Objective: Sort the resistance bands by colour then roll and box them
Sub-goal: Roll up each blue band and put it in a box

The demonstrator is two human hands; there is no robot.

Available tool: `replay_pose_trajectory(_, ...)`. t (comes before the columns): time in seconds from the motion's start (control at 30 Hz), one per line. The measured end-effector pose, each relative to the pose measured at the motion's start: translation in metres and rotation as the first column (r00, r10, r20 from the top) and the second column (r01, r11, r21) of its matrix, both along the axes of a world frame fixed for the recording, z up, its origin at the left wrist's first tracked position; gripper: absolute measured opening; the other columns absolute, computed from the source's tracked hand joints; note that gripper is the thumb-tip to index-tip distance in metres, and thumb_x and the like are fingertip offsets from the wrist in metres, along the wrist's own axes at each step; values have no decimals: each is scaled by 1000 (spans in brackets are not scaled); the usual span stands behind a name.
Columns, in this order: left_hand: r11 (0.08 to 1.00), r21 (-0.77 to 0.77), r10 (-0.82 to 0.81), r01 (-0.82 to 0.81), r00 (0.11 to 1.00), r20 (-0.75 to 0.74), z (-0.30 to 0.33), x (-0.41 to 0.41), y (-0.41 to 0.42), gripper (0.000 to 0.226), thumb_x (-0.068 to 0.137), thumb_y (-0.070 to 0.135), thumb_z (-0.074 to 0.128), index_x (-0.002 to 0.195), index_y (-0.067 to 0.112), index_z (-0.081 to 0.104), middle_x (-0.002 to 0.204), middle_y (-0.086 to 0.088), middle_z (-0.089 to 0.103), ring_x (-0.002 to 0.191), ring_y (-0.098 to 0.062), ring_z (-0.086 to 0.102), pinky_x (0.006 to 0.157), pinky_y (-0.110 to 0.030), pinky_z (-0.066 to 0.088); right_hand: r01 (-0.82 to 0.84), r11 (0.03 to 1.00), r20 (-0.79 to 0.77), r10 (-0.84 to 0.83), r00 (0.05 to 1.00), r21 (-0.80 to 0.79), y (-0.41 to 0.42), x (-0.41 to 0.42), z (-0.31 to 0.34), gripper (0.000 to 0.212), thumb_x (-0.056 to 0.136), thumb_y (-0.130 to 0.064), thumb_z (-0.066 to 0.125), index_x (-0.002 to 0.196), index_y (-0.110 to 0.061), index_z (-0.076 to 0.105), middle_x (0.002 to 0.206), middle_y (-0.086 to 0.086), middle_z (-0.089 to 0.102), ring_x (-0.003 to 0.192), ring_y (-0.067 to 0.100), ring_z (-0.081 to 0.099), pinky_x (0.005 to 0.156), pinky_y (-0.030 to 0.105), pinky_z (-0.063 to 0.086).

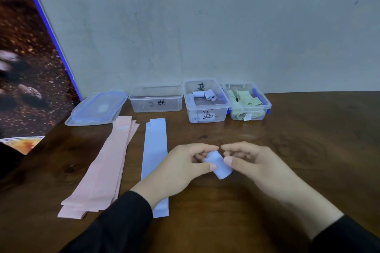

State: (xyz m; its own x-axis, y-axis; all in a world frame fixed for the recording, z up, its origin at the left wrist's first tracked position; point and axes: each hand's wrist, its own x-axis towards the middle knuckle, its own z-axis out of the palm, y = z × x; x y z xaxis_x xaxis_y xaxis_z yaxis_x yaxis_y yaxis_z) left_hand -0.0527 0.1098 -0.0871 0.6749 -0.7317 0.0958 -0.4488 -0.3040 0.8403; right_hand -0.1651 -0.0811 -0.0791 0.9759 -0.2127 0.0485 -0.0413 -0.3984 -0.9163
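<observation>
A rolled pale blue band (219,165) sits between my hands just above the brown table. My left hand (181,167) and my right hand (253,165) both pinch it with thumbs and fingertips. A flat stack of blue bands (154,146) lies to the left, partly under my left wrist. Left of that lies a stack of pink bands (107,168). At the back stand three clear boxes: an empty one (155,98), one with blue rolls (206,100), and one with green rolls (247,101).
Loose clear lids with blue clips (96,109) lie at the back left beside the empty box. A grey wall (205,26) rises right behind the boxes. The table's left edge (30,156) runs diagonally near the pink stack.
</observation>
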Motion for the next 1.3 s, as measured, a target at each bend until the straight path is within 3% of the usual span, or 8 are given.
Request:
replay_pose_trajectory(0.17,998,-52,-35,39,998,60,11,13,-10,49,94,28,68,140,39,55,96,13,59,86,3,55,80,-11,44,-88,987,-57,81,995,-132,-3,21,33,14,90,-25,75,104,-30,76,95,-11,77,90,7,71,81,20,52)
replay_pose_trajectory(0.33,990,-83,-108,112,993,55,27,38,-20,70,90,27,74,145,51,38,95,16,61,87,-4,60,85,-22,51,-108,972,-129,82,988,-209,-10,49,55,17,93,-35,72,109,-31,74,102,-11,77,97,7,72,93,34,57)
replay_pose_trajectory(0.53,982,-105,-146,158,983,115,53,87,-39,62,86,27,77,134,52,47,91,14,63,83,-6,60,83,-21,49,-156,938,-216,90,972,-311,-27,85,95,12,92,-35,73,101,-29,77,85,-10,77,80,5,71,78,12,48)
replay_pose_trajectory(0.67,967,-183,-162,178,982,98,61,117,-56,61,86,25,78,138,42,50,84,24,65,80,4,59,78,-9,41,-142,933,-244,61,968,-329,-40,120,116,11,88,-29,76,97,-23,79,88,-2,77,77,13,71,75,25,56)
replay_pose_trajectory(0.77,955,-262,-118,138,989,91,54,137,-66,47,91,28,72,136,34,56,93,21,70,87,8,60,79,-4,39,-88,899,-251,-25,968,-429,-52,152,125,11,87,-28,77,94,-20,79,84,-3,76,70,6,68,67,17,54)
replay_pose_trajectory(0.83,958,-287,71,8,962,263,30,154,-70,29,96,30,65,125,27,66,101,13,72,96,0,60,87,-11,40,-48,857,-257,-99,961,-513,-63,176,129,9,86,-27,78,93,-21,78,82,-2,76,70,8,67,72,27,58)
replay_pose_trajectory(0.97,944,-289,320,-158,649,690,-34,185,-77,31,95,30,52,104,13,75,99,-1,72,94,-24,63,85,-29,36,-100,751,-332,-164,929,-652,-80,223,124,11,86,-19,74,97,-19,77,79,0,75,69,16,69,74,31,59)
replay_pose_trajectory(1.3,958,-203,288,-204,664,690,-44,192,-84,25,90,34,60,83,18,77,97,3,71,91,-24,65,77,-29,42,-432,338,-539,-354,765,-836,-61,304,78,22,78,-29,71,64,-12,66,65,1,74,51,19,57,58,24,43)
